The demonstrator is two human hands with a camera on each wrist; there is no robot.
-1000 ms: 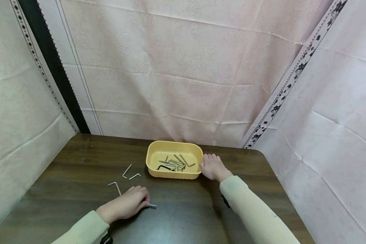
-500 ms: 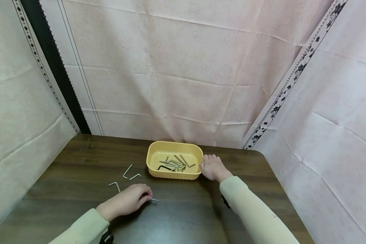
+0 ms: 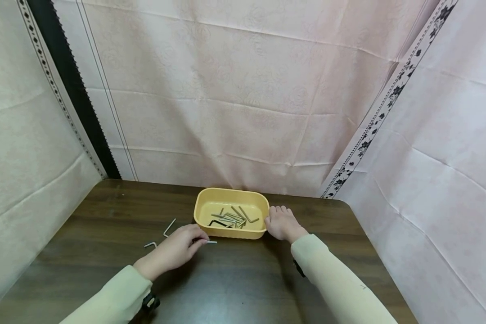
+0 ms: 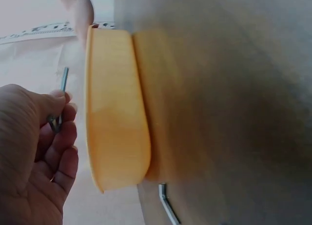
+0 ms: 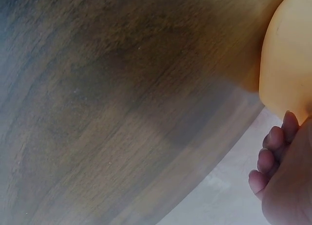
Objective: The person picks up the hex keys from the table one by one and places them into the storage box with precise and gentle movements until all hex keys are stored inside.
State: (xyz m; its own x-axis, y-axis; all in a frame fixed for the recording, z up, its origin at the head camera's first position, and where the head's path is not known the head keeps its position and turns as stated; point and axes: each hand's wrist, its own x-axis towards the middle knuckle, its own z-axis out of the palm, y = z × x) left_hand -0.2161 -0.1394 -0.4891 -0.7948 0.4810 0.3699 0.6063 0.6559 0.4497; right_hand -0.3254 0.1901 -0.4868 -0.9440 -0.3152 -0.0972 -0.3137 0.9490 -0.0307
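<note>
My left hand (image 3: 176, 249) pinches a silvery hex key (image 4: 65, 80) between thumb and fingers, just in front of the tray's near left corner. One end of that key sticks out past the fingertips; its bent part shows below the thumb in the left wrist view. The yellow plastic tray (image 3: 231, 234) stands toward the back of the table, with several hex keys (image 3: 236, 219) in it, one of them black. At its right end, my right hand (image 3: 283, 223) holds the rim, fingers curled against the outer wall (image 5: 287, 64).
Two loose hex keys, one long (image 3: 168, 227) and one partly hidden (image 3: 150, 245), lie on the dark wooden table (image 3: 243, 288) left of the tray. Another hex key (image 4: 168, 205) shows beneath the tray's corner in the left wrist view. Pale curtains (image 3: 243, 112) hang around the table.
My left hand has moved away from me and slightly right, lifting the hex key from the table toward the tray. The right hand and tray have stayed in place.
</note>
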